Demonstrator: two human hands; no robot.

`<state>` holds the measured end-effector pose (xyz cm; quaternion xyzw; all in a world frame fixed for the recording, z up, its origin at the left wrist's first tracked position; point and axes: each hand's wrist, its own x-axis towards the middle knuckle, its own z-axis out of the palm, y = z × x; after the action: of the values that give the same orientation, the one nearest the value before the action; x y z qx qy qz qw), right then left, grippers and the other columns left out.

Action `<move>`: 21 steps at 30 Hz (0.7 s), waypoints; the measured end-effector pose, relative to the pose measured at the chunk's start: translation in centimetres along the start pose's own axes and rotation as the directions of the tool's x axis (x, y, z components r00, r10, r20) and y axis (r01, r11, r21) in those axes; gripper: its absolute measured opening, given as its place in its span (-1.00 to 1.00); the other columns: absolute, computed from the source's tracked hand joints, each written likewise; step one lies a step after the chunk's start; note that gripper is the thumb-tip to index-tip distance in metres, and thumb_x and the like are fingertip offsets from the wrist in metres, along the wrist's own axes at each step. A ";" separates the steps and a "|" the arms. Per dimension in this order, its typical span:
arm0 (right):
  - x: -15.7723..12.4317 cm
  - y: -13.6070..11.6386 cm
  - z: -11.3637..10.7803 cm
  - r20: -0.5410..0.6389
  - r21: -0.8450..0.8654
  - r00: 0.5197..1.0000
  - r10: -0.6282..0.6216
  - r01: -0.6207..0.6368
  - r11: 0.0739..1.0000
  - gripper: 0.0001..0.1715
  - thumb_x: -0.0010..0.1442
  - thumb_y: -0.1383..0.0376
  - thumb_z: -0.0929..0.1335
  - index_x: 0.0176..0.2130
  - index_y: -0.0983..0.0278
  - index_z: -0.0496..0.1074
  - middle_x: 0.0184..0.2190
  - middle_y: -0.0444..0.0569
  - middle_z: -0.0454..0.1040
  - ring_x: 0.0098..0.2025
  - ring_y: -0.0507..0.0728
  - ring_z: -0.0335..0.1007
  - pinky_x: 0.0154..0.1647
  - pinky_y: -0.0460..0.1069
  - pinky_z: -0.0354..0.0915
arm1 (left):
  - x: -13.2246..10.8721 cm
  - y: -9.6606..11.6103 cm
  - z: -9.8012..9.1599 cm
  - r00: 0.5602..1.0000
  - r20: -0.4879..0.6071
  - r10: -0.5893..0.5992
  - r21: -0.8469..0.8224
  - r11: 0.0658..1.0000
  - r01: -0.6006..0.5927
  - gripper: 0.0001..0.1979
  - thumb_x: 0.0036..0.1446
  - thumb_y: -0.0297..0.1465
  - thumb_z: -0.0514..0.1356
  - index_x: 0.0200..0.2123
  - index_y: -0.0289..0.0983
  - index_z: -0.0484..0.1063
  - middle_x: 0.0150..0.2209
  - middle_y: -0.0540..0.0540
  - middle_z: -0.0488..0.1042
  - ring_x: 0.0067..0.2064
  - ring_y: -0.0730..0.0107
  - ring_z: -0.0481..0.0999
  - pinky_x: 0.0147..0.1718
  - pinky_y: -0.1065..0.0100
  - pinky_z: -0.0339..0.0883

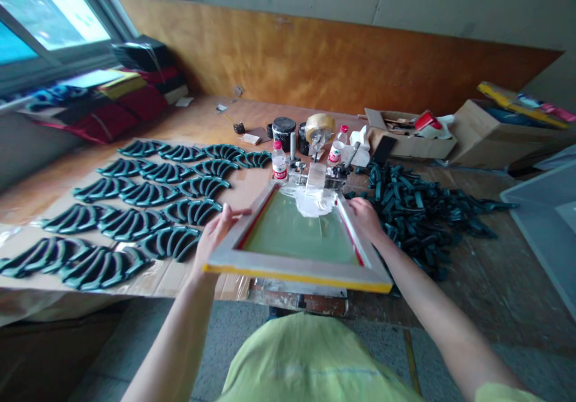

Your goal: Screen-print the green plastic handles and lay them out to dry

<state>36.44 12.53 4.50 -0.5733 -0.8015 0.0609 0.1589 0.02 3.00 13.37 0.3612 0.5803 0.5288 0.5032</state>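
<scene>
I watched my left hand [216, 231] and right hand [365, 217], half-curled, hold opposite sides of the grey, yellow-edged screen frame [292, 264] above the table [198, 117], its green mesh [294, 234] smeared white at the far end.

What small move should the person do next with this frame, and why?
Probably lift the near edge of the screen-printing frame slightly, to check underneath. The left hand and right hand are at its opposite sides, so both seem well placed for this. The near edge appears to sit above the base plate, and most of the space below is hidden here.
</scene>
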 end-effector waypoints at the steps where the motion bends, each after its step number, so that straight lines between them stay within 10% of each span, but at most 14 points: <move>1: 1.0 0.4 -0.6 -0.054 0.015 0.998 0.025 -0.025 1.000 -0.56 0.29 0.31 0.21 0.10 0.31 0.42 -0.05 0.15 0.45 -0.02 0.26 0.36 0.06 0.18 0.28 | -0.8 -1.7 -0.6 0.994 0.034 -0.099 0.034 0.995 0.098 -0.40 -0.01 0.08 0.23 -0.13 -0.31 0.53 -0.42 -0.07 0.56 -0.50 0.39 0.50 -0.57 0.44 0.33; 5: 5.2 -2.0 -1.4 -0.164 0.050 0.983 -0.078 0.088 0.995 -0.44 0.14 0.30 0.40 0.13 0.33 0.34 0.07 0.14 0.34 0.11 0.24 0.28 0.15 0.10 0.25 | -2.0 -8.6 -1.3 0.966 0.021 -0.258 0.060 0.965 0.257 -0.16 -0.12 -0.01 0.35 0.21 -0.21 0.29 -0.42 0.01 0.53 -0.46 0.37 0.52 -0.52 0.43 0.36; 8: 7.7 -5.5 -0.9 -0.029 -0.049 0.987 -0.155 0.154 0.987 -0.45 0.07 0.34 0.45 0.05 0.38 0.35 0.01 0.18 0.38 0.09 0.27 0.29 0.09 0.09 0.26 | -1.5 -12.0 -0.8 0.966 -0.029 -0.258 0.061 0.964 0.259 -0.11 -0.11 -0.03 0.34 0.26 -0.22 0.22 -0.42 0.01 0.52 -0.44 0.37 0.53 -0.49 0.43 0.37; 13: 7.1 -8.0 0.1 0.258 -0.135 0.960 -0.104 0.143 0.981 -0.81 0.16 0.40 0.34 -0.17 0.32 0.43 -0.23 0.10 0.51 -0.15 0.19 0.41 -0.13 0.01 0.28 | -1.0 -13.2 -0.8 0.956 -0.020 -0.292 0.040 0.956 0.292 -0.17 -0.11 -0.02 0.34 0.20 -0.25 0.29 -0.40 -0.02 0.53 -0.46 0.37 0.51 -0.48 0.41 0.37; 21: 1.4 -6.1 -1.1 0.308 0.076 0.796 -0.522 0.526 0.847 -0.70 0.06 0.57 0.26 -0.31 0.27 0.45 -0.33 -0.01 0.48 -0.21 0.13 0.35 -0.17 -0.03 0.22 | -0.9 -13.8 -1.2 0.964 0.002 -0.267 0.066 0.962 0.267 -0.27 -0.08 -0.02 0.33 0.13 -0.26 0.37 -0.35 -0.08 0.57 -0.41 0.31 0.54 -0.46 0.39 0.38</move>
<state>30.91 11.74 7.47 -0.3129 -0.9438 0.1003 0.0349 0.62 -0.65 -0.06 0.2988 0.6379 0.4350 0.5610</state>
